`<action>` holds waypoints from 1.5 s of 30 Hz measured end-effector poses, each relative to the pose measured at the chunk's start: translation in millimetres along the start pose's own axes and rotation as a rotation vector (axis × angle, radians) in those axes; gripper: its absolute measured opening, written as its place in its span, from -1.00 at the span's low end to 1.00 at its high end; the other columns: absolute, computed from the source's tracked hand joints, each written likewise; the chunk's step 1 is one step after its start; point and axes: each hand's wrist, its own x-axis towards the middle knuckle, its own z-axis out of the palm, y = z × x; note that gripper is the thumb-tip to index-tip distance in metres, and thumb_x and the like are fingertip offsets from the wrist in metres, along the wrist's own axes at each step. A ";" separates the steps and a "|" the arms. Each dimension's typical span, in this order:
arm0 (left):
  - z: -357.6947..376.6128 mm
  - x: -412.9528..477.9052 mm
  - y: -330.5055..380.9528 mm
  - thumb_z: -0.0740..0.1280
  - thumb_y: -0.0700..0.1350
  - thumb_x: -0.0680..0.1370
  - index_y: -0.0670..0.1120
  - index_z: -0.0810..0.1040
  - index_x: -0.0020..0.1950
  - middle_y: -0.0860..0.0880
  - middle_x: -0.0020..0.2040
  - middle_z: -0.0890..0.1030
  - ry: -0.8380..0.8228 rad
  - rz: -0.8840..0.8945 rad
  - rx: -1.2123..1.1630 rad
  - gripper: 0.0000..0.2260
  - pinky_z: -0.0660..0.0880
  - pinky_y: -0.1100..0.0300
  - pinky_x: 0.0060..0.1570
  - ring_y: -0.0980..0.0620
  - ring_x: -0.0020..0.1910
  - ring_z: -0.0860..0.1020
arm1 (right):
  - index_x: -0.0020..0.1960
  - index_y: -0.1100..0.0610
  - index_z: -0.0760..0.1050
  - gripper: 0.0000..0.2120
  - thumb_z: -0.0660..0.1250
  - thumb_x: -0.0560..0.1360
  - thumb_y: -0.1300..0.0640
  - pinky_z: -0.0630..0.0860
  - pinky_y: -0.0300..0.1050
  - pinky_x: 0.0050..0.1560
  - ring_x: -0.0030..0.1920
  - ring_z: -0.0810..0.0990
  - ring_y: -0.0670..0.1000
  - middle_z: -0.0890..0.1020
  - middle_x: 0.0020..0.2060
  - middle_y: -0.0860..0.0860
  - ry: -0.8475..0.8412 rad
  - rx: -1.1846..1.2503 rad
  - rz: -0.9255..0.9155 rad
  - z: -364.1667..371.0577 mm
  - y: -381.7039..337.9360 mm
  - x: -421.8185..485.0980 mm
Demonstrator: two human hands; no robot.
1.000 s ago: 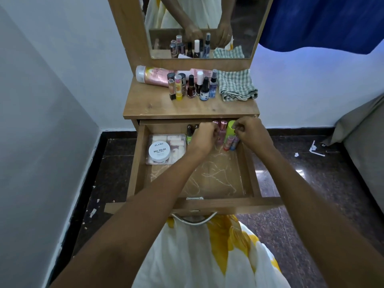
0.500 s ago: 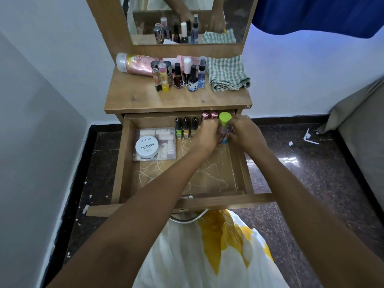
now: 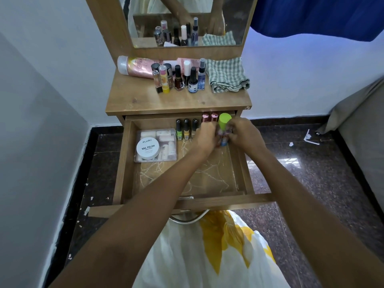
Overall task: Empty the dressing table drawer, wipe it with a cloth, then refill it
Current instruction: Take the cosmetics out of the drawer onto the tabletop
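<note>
- The left forearm is bare from the frame edge at 7 o'clock up to the left hand.
- The right forearm is bare from 4 o'clock up to the right hand.
- At 6 o'clock is a loose white garment with soft folds, printed with large yellow petal shapes.
- At 12 o'clock, the mirror reflects the same pale cloth on the torso.

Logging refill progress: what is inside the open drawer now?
Inside the drawer: a clear box with a white tub on it, three black-capped bottles, two pink caps, and a green-capped bottle gripped by the left hand and right hand. The hands hide what else they hold.
</note>
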 end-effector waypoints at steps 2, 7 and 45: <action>-5.1 -0.6 -3.2 0.30 -0.26 0.49 -0.19 0.57 -0.01 -0.17 -0.09 0.62 0.024 0.000 0.008 -0.89 0.49 0.12 -0.14 -0.10 -0.09 0.59 | -0.07 0.24 0.55 -0.88 0.33 0.40 0.30 0.44 -0.07 -0.09 0.01 0.53 0.14 0.59 -0.04 0.17 0.008 0.041 0.017 -6.0 -2.5 0.0; -26.9 0.0 -5.1 0.32 -0.27 0.46 -0.20 0.59 -0.05 -0.18 -0.12 0.64 0.085 0.028 -0.016 -0.90 0.56 0.05 -0.10 -0.12 -0.11 0.61 | -0.01 0.28 0.58 -0.84 0.34 0.42 0.30 0.50 -0.02 -0.02 -0.01 0.59 0.14 0.64 -0.05 0.21 0.031 0.093 -0.022 -26.5 -15.3 2.2; -154.7 55.5 -22.9 0.35 -0.17 0.49 -0.16 0.61 0.10 -0.18 0.07 0.60 0.404 0.118 0.193 -0.79 0.45 0.12 -0.10 -0.09 0.00 0.56 | -0.02 0.23 0.60 -0.86 0.30 0.46 0.28 0.41 -0.17 -0.17 -0.04 0.60 0.12 0.63 -0.06 0.18 0.179 0.120 -0.233 -48.3 -128.4 98.6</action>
